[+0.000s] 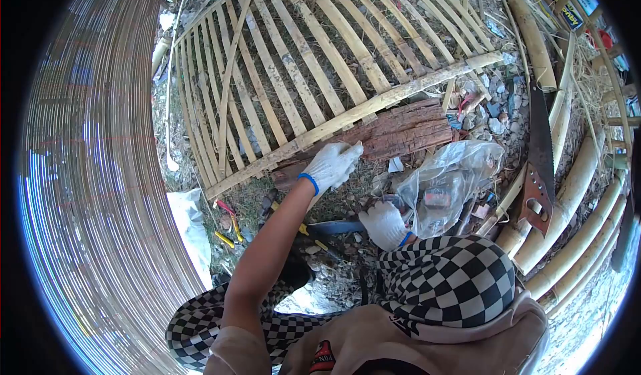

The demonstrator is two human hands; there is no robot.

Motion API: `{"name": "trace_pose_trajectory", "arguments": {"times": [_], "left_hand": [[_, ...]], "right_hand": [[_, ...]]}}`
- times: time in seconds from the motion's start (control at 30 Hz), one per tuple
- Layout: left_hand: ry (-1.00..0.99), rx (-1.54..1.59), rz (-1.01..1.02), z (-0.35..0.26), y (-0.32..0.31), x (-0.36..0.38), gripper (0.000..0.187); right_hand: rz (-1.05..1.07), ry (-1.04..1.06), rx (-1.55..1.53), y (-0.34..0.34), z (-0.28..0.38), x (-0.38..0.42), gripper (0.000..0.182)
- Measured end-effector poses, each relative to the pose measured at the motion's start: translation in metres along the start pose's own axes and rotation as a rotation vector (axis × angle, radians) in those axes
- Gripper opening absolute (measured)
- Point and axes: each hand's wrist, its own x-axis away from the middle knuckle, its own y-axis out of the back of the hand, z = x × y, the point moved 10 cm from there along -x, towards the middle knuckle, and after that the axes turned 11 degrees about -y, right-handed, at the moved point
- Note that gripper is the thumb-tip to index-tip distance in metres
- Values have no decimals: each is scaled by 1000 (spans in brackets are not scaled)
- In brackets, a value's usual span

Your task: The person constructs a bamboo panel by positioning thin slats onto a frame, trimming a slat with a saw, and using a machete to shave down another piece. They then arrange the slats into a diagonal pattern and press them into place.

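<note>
My left hand (332, 166), in a white glove with a blue cuff, reaches over the weathered wood plank (400, 133). Its fingers are curled together near the lower rail of the bamboo slat panel (354, 113); whatever they may pinch is too small to make out. Close to my right knee, my gloved right hand (384, 225) is closed low over the ground. A flat metal blade (336, 227) runs up to its left side, but I cannot see whether the fingers hold its handle. Left of the blade lies a hammer (268, 201), partly behind my left forearm.
A clear plastic bag (446, 188) lies beside my right hand. A handsaw (539, 168) rests against bamboo poles (567, 198) on the right. Red-handled pliers (227, 209) and a yellow tool (224, 239) lie left. A wall of thin slats (107, 148) borders the left side.
</note>
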Motion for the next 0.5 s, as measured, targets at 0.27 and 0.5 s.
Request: {"name": "trace_pose_trajectory", "arguments": {"times": [0.27, 0.5], "left_hand": [[-17, 76, -8, -30, 31, 6, 45], [-39, 398, 162, -43, 30, 18, 40]], "right_hand": [[349, -226, -67, 104, -53, 15, 29], [0, -590, -361, 297, -202, 116, 14]]}}
